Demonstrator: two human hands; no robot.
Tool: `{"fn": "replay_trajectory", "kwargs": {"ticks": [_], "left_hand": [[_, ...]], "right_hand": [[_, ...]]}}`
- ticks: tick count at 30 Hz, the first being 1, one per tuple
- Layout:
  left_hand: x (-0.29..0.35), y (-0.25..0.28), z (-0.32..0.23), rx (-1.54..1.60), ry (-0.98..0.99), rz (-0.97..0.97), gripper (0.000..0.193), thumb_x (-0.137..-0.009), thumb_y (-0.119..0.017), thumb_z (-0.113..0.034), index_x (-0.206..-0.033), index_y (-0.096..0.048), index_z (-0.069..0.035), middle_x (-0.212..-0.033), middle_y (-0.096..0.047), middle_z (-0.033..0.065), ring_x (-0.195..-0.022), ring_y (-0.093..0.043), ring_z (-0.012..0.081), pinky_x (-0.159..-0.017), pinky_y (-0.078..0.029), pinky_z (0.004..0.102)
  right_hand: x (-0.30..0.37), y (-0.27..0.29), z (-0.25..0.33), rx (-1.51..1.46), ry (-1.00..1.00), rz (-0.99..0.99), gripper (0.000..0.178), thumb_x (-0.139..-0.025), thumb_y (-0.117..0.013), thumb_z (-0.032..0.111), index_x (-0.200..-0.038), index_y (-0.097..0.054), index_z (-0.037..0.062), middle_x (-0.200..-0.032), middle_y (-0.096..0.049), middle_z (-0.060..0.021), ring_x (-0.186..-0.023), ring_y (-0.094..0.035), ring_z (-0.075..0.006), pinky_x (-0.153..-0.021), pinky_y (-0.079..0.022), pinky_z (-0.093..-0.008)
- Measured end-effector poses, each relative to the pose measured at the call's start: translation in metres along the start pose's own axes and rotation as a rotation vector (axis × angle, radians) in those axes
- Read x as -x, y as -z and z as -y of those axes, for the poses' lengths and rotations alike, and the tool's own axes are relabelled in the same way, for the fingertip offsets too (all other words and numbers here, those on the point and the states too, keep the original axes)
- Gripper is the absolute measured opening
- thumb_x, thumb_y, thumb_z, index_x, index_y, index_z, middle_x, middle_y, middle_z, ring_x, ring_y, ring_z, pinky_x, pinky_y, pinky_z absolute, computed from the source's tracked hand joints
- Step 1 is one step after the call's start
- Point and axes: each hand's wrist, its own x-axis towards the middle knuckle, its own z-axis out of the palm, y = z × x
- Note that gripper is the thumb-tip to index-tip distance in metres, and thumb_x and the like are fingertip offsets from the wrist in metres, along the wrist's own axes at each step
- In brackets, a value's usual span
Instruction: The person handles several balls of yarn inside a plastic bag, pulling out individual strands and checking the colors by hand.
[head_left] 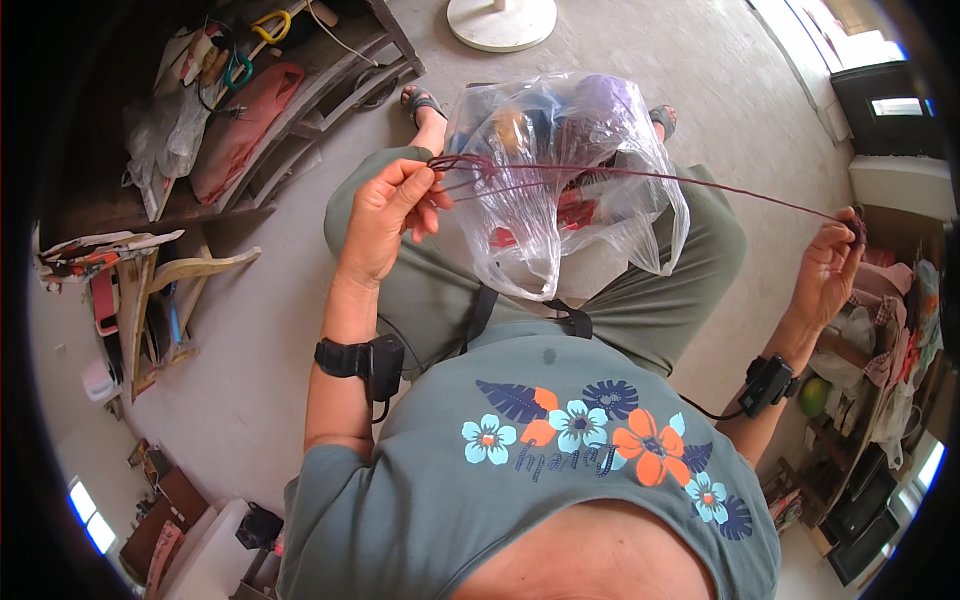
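My clear plastic bag [560, 190] crumples and glares so much that I can only make out blurs of purple, orange, blue and red inside it, not what they are. The bag covers my lap and most of my feet; only the sandal toes [420, 100] show past it. The end of the dark red yarn [650, 178] disappears inside my right hand [830, 270], and its loops bunch behind the fingers of my left hand [385, 215]. The white round stand [500, 20] is cut off by the top edge. The shelf clutter [880, 400] at my right is too small to tell apart.

Glossy clear plastic bag [560, 190]; matt maroon yarn [650, 176].
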Motion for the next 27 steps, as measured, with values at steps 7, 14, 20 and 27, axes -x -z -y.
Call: {"fn": "replay_trajectory", "kwargs": {"ticks": [7,14,20,27], "left_hand": [[-0.002,0.011,0.009,0.016,0.015,-0.088,0.022,-0.099,-0.057,-0.026,-0.099,-0.064,-0.005,-0.080,-0.067,0.0036,-0.063,-0.058,0.0063,-0.051,-0.043,0.0191],[-0.007,0.029,0.027,0.115,0.017,-0.406,0.020,-0.098,-0.057,-0.025,-0.100,-0.061,-0.006,-0.084,-0.066,0.0039,-0.068,-0.059,0.0099,-0.055,-0.044,0.0207],[-0.015,0.039,0.048,0.001,-0.047,-0.718,0.024,-0.097,-0.059,-0.023,-0.114,-0.058,-0.005,-0.119,-0.060,0.0092,-0.107,-0.056,0.0133,-0.082,-0.049,0.0297],[-0.011,-0.067,-0.008,-0.018,-0.266,0.151,0.046,-0.096,-0.059,-0.016,-0.139,-0.047,-0.003,-0.132,-0.054,0.0046,-0.122,-0.050,0.0163,-0.097,-0.043,0.0285]], "right_hand": [[-0.007,0.010,0.074,0.108,0.181,-0.014,0.036,-0.094,-0.057,0.003,-0.126,-0.047,-0.0087,-0.125,-0.052,-0.0219,-0.103,-0.056,-0.0257,-0.089,-0.050,-0.0314],[-0.012,0.014,0.103,0.172,0.320,-0.006,0.035,-0.100,-0.049,0.015,-0.126,-0.044,-0.0079,-0.125,-0.051,-0.0238,-0.105,-0.055,-0.0278,-0.087,-0.051,-0.0354],[-0.005,-0.013,0.091,0.231,0.083,0.042,0.030,-0.096,-0.053,0.005,-0.122,-0.052,-0.0113,-0.125,-0.056,-0.0241,-0.102,-0.058,-0.0274,-0.093,-0.051,-0.0355],[0.034,-0.063,-0.147,0.805,-0.598,-0.017,0.042,-0.101,-0.051,0.023,-0.131,-0.049,-0.0056,-0.117,-0.061,-0.0188,-0.078,-0.063,-0.0145,-0.075,-0.057,-0.0291]]}}
